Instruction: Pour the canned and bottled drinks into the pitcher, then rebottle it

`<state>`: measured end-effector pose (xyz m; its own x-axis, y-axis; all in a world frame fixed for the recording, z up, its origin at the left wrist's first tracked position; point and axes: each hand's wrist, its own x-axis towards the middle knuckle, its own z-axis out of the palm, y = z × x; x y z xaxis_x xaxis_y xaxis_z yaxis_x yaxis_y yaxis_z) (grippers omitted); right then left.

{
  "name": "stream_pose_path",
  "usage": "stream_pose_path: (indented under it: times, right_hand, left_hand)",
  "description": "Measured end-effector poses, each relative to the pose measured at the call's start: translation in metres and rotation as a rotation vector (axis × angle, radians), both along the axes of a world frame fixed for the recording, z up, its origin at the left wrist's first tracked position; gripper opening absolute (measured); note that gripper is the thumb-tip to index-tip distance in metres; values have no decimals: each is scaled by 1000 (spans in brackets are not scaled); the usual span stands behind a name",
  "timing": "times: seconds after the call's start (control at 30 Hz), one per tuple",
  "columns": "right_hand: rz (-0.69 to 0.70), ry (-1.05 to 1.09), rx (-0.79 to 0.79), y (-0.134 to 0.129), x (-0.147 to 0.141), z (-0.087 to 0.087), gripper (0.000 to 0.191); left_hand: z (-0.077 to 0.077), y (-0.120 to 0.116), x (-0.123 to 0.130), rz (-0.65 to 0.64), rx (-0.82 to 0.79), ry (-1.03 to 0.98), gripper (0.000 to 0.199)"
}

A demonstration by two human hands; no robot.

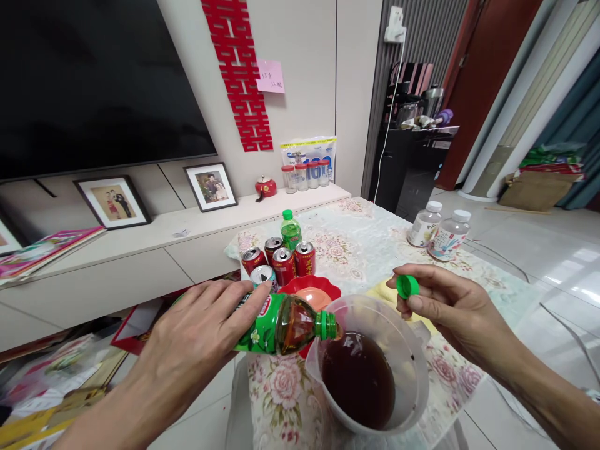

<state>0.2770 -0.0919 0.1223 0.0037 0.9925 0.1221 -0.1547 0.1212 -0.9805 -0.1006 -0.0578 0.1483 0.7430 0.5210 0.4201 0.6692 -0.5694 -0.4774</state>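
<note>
My left hand [206, 319] is wrapped round a green-labelled drink bottle [267, 325], tipped on its side with amber liquid inside. Its open mouth lies over the rim of a translucent plastic pitcher [417, 400], and liquid shows at the lip. Dark brown liquid [359, 381] stands in the pitcher. To the right, my right hand [440, 300] pinches a green bottle cap [407, 286] between thumb and fingers, its hollow side towards me. Partly behind the bottle and pitcher sits a red scalloped dish [328, 286] with an orange piece [312, 299] in it.
Several opened drink cans [284, 265] and a green-capped bottle [291, 231] stand behind the dish. Two white-capped clear bottles [447, 236] are at the right of the flowered tablecloth [337, 244]. A yellow cloth [382, 290] lies behind the pitcher. A low cabinet [206, 240] runs along the wall.
</note>
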Motion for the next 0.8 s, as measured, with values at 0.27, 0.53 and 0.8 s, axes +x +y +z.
stream_pose_path:
  times: [0.27, 0.53, 0.8]
  right_hand:
    - [1, 1, -7, 2, -2, 1, 31]
    - [-6, -7, 8, 0, -2, 2, 32]
    - [-1, -2, -12, 1, -1, 0, 33]
  left_hand:
    - [5, 0, 1, 9, 26, 38, 60]
    - [6, 0, -1, 23, 17, 66, 66]
    - [8, -1, -2, 4, 24, 79, 67]
